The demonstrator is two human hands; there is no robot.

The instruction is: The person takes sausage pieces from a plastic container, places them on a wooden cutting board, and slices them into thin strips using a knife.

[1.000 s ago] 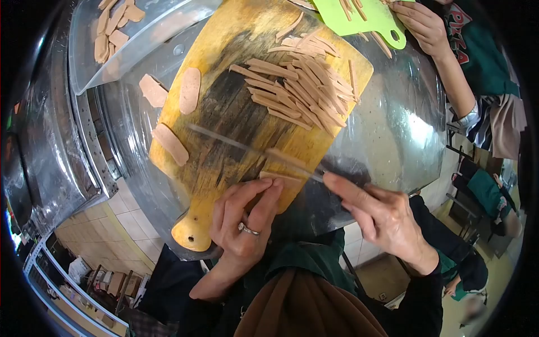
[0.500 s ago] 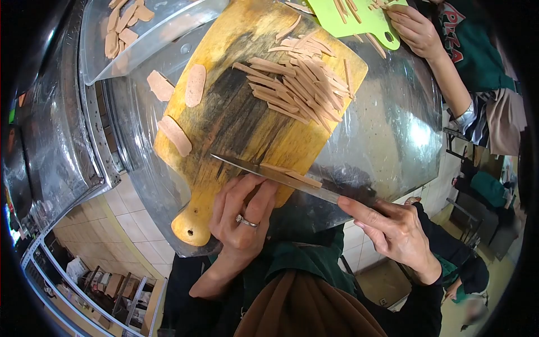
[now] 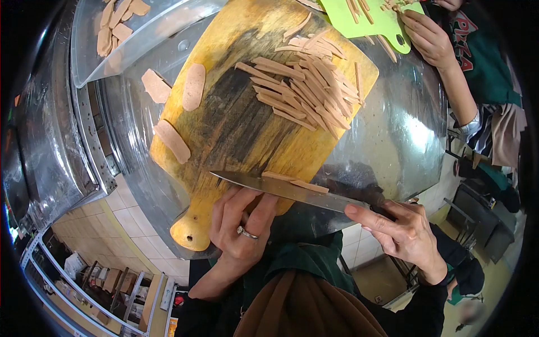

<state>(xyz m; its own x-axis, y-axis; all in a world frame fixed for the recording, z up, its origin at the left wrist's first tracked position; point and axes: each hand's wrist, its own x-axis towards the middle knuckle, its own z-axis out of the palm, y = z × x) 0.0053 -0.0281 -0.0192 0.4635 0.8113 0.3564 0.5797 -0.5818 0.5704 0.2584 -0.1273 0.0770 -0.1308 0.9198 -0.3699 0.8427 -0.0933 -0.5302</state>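
Left hand, wearing a ring: fingers bent and bunched at the near side of the blade, over the cutting board; whatever lies beneath the fingertips is hidden. Right hand: closed round the handle of one knife, index finger extended towards the blade. Along the blade's far side, thin strips, seemingly fresh-cut; judged a sign that slicing is under way. Farther up, two pinkish slices at the board's left; a third slice beside it on the glossy surface. One loose pile of strips, upper right of board. Beyond: a clear tub holding pieces; a green board bearing strips, another person's hand at its edge.
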